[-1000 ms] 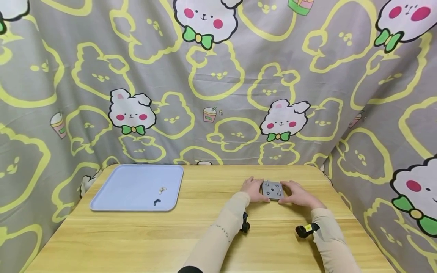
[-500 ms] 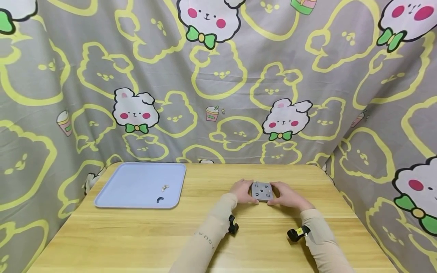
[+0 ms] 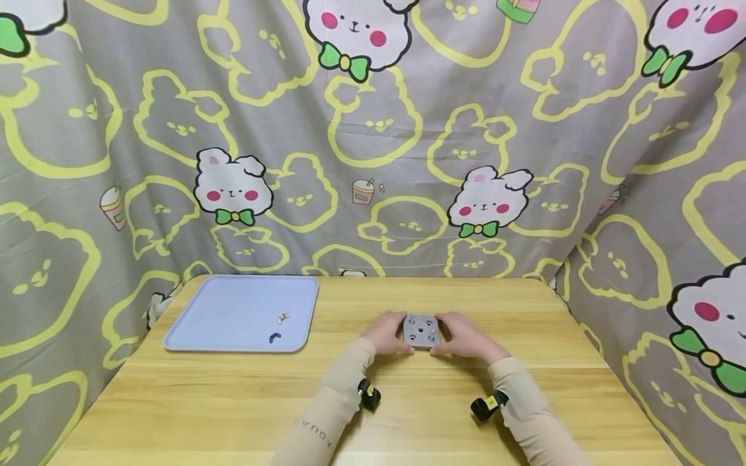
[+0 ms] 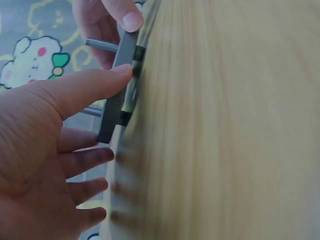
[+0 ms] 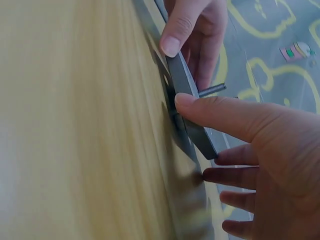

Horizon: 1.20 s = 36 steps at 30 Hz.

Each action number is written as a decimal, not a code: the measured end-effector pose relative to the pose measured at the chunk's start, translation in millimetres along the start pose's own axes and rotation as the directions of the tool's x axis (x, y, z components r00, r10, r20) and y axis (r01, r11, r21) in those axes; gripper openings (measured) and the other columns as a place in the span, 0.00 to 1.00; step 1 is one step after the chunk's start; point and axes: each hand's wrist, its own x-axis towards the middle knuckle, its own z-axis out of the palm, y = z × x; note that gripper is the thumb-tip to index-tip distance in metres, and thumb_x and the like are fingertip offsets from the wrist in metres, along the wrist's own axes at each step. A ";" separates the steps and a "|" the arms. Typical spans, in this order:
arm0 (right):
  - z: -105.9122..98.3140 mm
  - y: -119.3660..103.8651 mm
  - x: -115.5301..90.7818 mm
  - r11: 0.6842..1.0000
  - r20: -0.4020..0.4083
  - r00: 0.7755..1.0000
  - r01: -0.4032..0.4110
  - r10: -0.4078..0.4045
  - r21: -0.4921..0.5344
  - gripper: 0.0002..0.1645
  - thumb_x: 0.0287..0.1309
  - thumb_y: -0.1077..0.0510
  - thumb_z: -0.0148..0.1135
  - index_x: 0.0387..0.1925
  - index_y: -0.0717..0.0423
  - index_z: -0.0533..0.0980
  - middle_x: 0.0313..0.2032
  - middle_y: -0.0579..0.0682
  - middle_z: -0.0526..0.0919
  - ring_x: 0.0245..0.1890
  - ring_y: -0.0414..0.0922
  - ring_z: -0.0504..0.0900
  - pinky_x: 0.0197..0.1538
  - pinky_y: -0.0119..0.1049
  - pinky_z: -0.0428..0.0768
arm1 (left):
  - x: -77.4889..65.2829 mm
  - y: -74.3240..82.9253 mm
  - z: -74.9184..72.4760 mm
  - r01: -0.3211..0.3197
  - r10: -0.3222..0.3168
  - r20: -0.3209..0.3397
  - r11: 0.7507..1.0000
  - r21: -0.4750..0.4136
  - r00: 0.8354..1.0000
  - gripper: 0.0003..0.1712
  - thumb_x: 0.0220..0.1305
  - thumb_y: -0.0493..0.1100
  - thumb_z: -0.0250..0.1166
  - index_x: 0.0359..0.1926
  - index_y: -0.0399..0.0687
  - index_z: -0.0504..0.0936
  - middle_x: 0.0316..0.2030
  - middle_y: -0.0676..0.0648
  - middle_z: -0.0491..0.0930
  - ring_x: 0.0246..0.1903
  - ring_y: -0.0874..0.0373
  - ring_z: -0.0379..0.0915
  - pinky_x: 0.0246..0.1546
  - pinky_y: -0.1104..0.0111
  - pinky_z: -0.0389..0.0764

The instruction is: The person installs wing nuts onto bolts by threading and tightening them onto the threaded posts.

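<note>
Between my two hands is a grey square metal plate (image 3: 422,338) with several holes in its top and thin posts standing up from it. My left hand (image 3: 386,334) grips its left edge, thumb on the near side. The opposite edge is gripped by my right hand (image 3: 467,338). A threaded stud (image 5: 212,90) rises from the plate in the right wrist view, and another post (image 4: 102,45) shows in the left wrist view. Dark short pieces (image 4: 124,118) show under the plate. Whether these touch the table I cannot tell.
A pale blue tray (image 3: 233,314) lies at the left on the wooden table (image 3: 419,427). On it are a small beige winged part (image 3: 283,318) and a dark curved piece (image 3: 274,338). A patterned curtain (image 3: 402,162) hangs behind and at both sides.
Both hands have moved left together with the metal plate, from the right part of the table toward its middle. The tray and its small parts stay in place.
</note>
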 end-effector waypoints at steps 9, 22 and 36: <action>14.1 -32.8 4.0 0.999 -0.005 1.000 0.020 -0.019 0.046 0.54 0.42 0.44 0.77 0.64 0.71 0.66 0.60 0.67 0.74 0.63 0.62 0.71 0.68 0.57 0.67 | -25.1 -21.2 -10.1 -0.020 0.020 -0.003 0.999 0.042 1.000 0.51 0.47 0.56 0.76 0.69 0.41 0.66 0.67 0.42 0.70 0.69 0.43 0.61 0.73 0.54 0.61; 30.7 -68.1 7.7 0.995 0.017 1.000 0.021 -0.023 0.093 0.52 0.43 0.44 0.76 0.65 0.66 0.66 0.63 0.64 0.73 0.65 0.62 0.68 0.70 0.58 0.64 | -57.9 -42.8 -27.3 -0.015 0.015 0.009 0.997 0.074 1.000 0.53 0.45 0.57 0.76 0.69 0.39 0.65 0.67 0.39 0.69 0.69 0.40 0.60 0.72 0.50 0.60; 39.4 -82.0 6.2 0.986 0.012 1.000 0.018 -0.020 0.167 0.56 0.43 0.44 0.76 0.68 0.67 0.62 0.67 0.67 0.67 0.68 0.64 0.64 0.71 0.61 0.62 | -74.7 -54.7 -36.6 -0.030 0.031 -0.009 0.999 0.038 0.999 0.53 0.44 0.55 0.77 0.67 0.37 0.66 0.66 0.37 0.70 0.67 0.38 0.63 0.71 0.47 0.62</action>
